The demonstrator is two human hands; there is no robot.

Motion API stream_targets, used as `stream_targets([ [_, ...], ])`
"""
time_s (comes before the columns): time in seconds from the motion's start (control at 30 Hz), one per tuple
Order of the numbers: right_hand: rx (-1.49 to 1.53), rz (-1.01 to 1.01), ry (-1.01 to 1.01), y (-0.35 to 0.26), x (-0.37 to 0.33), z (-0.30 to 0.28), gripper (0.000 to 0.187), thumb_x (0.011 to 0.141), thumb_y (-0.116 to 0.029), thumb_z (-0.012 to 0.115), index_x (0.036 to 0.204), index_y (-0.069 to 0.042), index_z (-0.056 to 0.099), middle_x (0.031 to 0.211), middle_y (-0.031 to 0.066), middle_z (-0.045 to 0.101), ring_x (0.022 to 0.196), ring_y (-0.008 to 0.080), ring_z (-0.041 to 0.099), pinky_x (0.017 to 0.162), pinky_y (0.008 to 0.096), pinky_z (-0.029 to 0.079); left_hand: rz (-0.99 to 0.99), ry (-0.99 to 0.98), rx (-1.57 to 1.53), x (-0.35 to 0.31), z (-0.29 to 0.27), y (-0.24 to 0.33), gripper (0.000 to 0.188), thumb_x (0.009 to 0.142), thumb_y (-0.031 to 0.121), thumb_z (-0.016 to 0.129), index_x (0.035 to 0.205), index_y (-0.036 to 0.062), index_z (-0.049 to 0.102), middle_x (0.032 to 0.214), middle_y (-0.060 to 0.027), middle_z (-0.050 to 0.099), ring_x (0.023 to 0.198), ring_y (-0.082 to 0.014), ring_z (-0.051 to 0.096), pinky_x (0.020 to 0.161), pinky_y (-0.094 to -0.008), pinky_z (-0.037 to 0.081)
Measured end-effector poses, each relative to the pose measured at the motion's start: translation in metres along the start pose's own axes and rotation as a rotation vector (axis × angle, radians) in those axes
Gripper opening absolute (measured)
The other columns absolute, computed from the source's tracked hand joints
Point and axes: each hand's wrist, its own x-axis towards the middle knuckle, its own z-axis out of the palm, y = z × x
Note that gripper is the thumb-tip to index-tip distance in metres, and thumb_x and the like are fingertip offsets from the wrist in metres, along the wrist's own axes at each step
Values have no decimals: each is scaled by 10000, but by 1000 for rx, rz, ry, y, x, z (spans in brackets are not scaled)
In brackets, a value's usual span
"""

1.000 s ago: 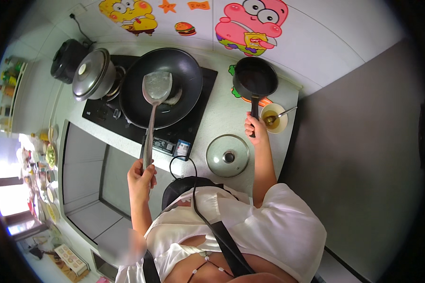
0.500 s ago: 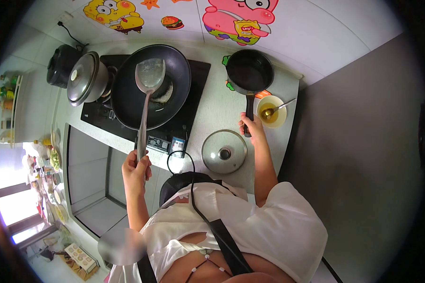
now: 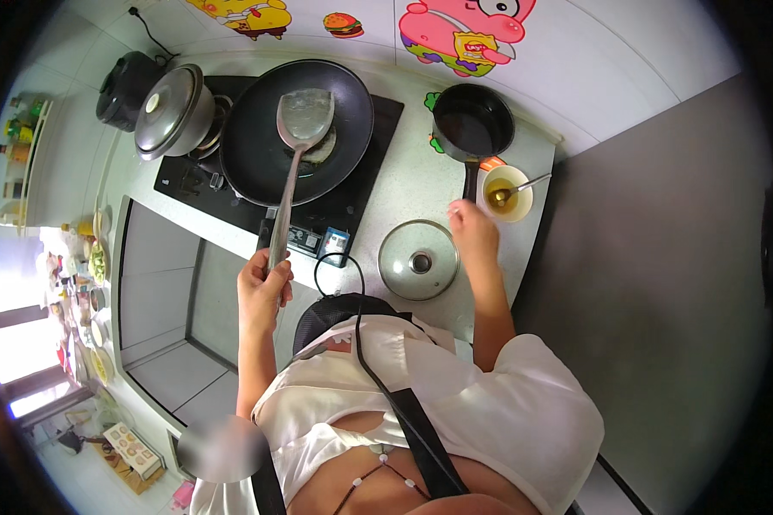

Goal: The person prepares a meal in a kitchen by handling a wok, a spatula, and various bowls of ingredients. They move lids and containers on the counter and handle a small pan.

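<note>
My left hand is wrapped round the long handle of a metal spatula. The spatula's blade hovers over or rests in a black wok, where a pale, shiny patch shows by the blade. A small black saucepan stands upright on the counter at the right, its handle pointing toward me. My right hand is over the near end of that handle, slightly smeared, with fingers partly curled; whether it touches the handle is hidden. Left of it lies a glass lid with a dark knob.
A bowl of yellow liquid holds a spoon, close right of the saucepan handle. The wok is on a black hob; a lidded metal pot stands at its left. Behind is a tiled wall; a grey panel borders the right. A sink lies left.
The view has shifted a little. My right hand has slid back toward me along the saucepan handle, whose end no longer shows below it. My left hand keeps hold of the spatula.
</note>
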Motion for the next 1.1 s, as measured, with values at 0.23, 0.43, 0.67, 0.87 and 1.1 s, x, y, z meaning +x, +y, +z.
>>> stream_targets([
  [0.23,-411,-203,-435,-5,-43,55,334,692,-273,662,960,-115,539,963,105,505,756,290,586,615,385,481,19,9,-46,-6,-11,-7,231,752,126,546,921,-31,536,622,-21,498,400,-68,418,353,-194,273],
  [0.43,-426,-246,-399,-1,-51,71,345,671,-212,681,912,-40,504,944,141,493,744,281,599,595,380,487,30,29,-59,-9,-17,-9,229,756,137,550,918,-25,538,623,-17,497,403,-67,418,354,-195,274],
  [0.67,-274,-269,-299,-5,-54,73,232,643,-46,595,849,-11,494,886,155,493,740,305,577,632,374,492,37,62,-55,-11,-18,-3,180,770,96,536,899,-29,535,620,-33,505,407,-73,425,366,-191,288],
  [0.87,-216,-231,-213,-42,-37,60,221,644,-36,590,838,-8,488,869,151,484,770,296,563,647,361,493,57,30,-40,-4,-15,-3,200,767,137,541,890,-21,535,622,-19,497,403,-66,416,351,-196,266],
  [1.1,-168,-243,-49,-57,-1,12,282,650,-137,650,874,-45,506,885,132,490,786,300,560,658,381,480,60,-7,-29,0,-8,-1,212,761,134,541,905,-22,536,612,-24,495,394,-65,414,352,-191,272],
])
